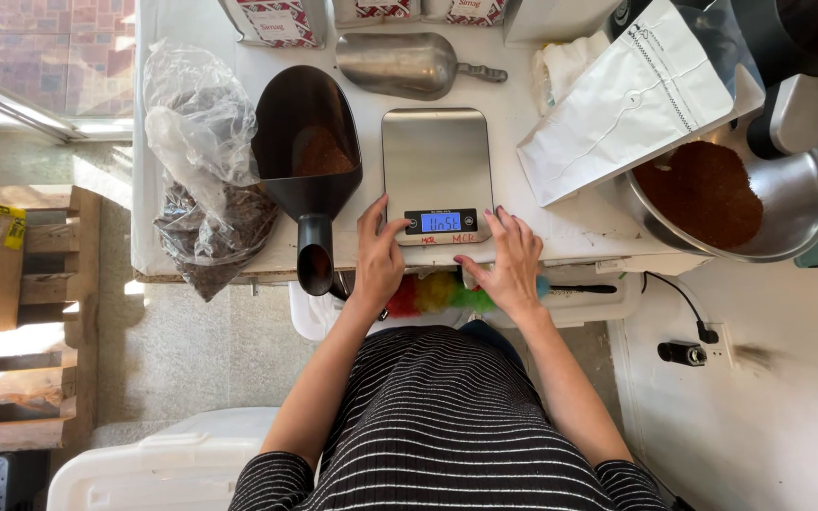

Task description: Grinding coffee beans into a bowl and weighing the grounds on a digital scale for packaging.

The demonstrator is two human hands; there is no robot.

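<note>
both hands sit at the front edge of a flat steel kitchen scale (436, 170) on the white worktop (560, 232), so the step in hand looks like setting or steadying the scale. the left hand (378, 255) rests at the near left corner with its thumb touching the panel beside the lit blue display (440, 222); its grip is loose, fingers apart, clamped on nothing. the right hand (508, 265) lies at the near right corner with fingers spread flat, likewise holding nothing. to do this well, i would judge that a light press with one fingertip is enough, with both palms kept off the weighing plate so the reading settles true, and the body of the scale kept square and fully on the worktop, not overhanging the edge. the scale itself is a thin rectangle with a brushed metal plate, bare on top, and a narrow control strip toward the person. just left of it lies a black funnel scoop (308, 161) with brown grounds inside; to the right, a white paper bag (631, 104) leans over a steel bowl (797, 203) of dark grounds.
</note>
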